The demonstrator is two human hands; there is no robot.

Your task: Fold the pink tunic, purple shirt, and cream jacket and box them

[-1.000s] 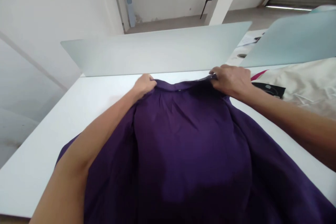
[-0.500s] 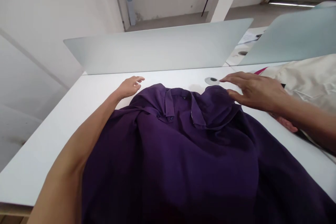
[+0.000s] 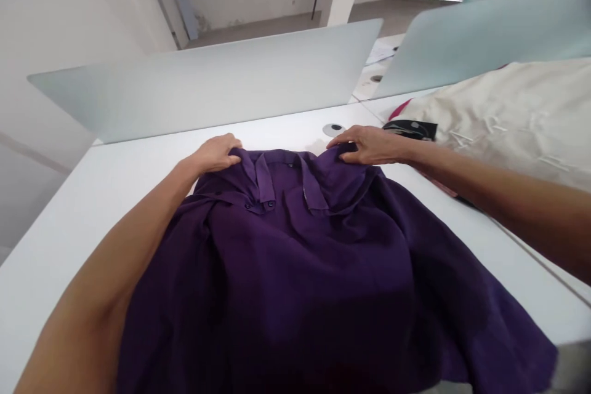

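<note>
A dark purple shirt [image 3: 305, 271] lies spread over the table, its collar end pointing away from me and its neck opening parted. Small dark buttons show on the left side of the placket. My left hand [image 3: 217, 152] grips the cloth at the upper left shoulder, thumb and fingers pinched together. At the upper right shoulder, my right hand [image 3: 362, 144] has its thumb and fingers closed on the fabric. A sleeve stretches toward the lower right, reaching past the front edge of the table.
The white table [image 3: 60, 240] is backed by a frosted divider [image 3: 221, 86], with a second divider [image 3: 480, 37] to the right. Behind the shirt is a round cable grommet [image 3: 333, 130]. A pile of cream satiny cloth [image 3: 521, 117] lies at the right beside a black item [image 3: 410, 129].
Both hands have come down onto the shirt's shoulders and closed on the cloth; before, they hovered open beside it. The camera view has turned to the right.
</note>
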